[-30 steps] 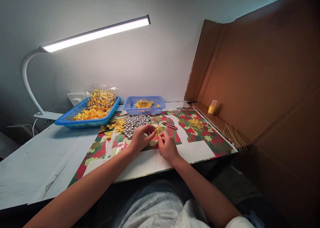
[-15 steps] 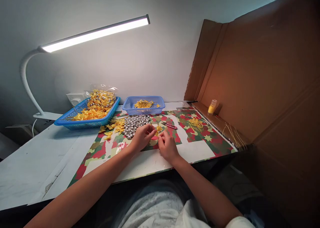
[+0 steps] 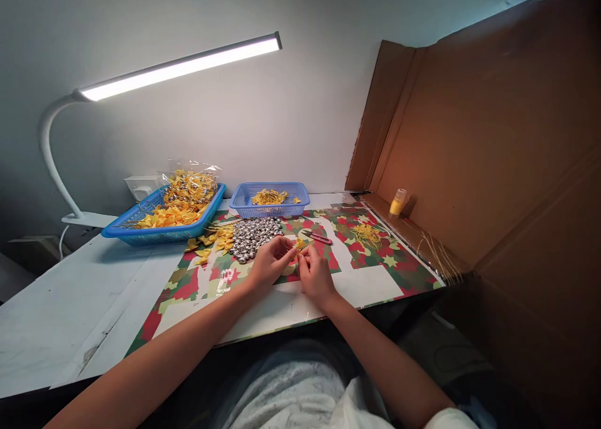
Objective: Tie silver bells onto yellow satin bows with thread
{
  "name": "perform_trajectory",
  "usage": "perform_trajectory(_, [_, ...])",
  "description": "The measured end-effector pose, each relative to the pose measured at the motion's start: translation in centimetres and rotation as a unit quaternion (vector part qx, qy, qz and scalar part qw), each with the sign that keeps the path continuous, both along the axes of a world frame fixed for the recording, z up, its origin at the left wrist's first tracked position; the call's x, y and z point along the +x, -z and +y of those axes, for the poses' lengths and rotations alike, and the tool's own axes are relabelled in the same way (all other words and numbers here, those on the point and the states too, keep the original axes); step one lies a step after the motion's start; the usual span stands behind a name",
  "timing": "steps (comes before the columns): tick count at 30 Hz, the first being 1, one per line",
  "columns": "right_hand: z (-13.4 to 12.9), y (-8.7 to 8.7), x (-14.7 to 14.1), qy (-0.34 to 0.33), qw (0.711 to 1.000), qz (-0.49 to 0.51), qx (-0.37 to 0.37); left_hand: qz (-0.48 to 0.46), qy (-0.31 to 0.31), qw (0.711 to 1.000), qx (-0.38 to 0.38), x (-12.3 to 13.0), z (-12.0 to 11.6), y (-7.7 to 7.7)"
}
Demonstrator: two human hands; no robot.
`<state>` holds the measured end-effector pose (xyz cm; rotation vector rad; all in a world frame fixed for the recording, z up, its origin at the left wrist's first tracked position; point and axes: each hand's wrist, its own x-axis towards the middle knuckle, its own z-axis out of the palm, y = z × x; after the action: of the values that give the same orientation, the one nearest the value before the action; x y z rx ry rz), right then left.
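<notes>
My left hand [image 3: 273, 260] and my right hand [image 3: 315, 275] meet over the middle of the patterned mat, their fingertips almost touching. Both are closed in a pinch on a small yellow ribbon bow [image 3: 299, 245], partly hidden by the fingers. Just beyond my left hand lies a pile of shiny silver bells [image 3: 253, 238]. Several yellow ribbon bows [image 3: 220, 237] with thin cords lie left of the bells. A pair of red-handled thread snips [image 3: 319, 237] rests on the mat just past my right hand.
A blue basket [image 3: 164, 233] heaped with yellow bows stands at the back left, beside a smaller blue basket [image 3: 293, 208]. Yellow cords [image 3: 369, 235] lie on the right of the mat. A cardboard wall [image 3: 460, 141] and a small yellow bottle [image 3: 397, 205] border the right; a lamp [image 3: 188, 66] hangs above.
My left hand's fingers have shifted slightly around the yellow bow, which shows a little less plainly between them. My right hand stays almost in place.
</notes>
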<state>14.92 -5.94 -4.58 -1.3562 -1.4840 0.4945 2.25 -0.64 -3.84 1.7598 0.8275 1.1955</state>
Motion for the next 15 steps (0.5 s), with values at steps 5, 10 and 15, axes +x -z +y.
perform_trajectory(5, [-0.04, -0.04, 0.08, -0.009, 0.999, 0.03, 0.016, -0.007, 0.045, 0.996, -0.073, -0.05, 0.21, 0.01])
perform_trajectory(10, [-0.06, -0.09, 0.2, -0.009, 0.999, 0.032, 0.014, -0.048, 0.033, 0.995, -0.082, -0.08, 0.19, -0.24])
perform_trajectory(15, [0.09, 0.12, 0.38, -0.011, 0.999, 0.04, 0.025, -0.086, 0.053, 0.991, -0.089, -0.13, -0.05, -0.65])
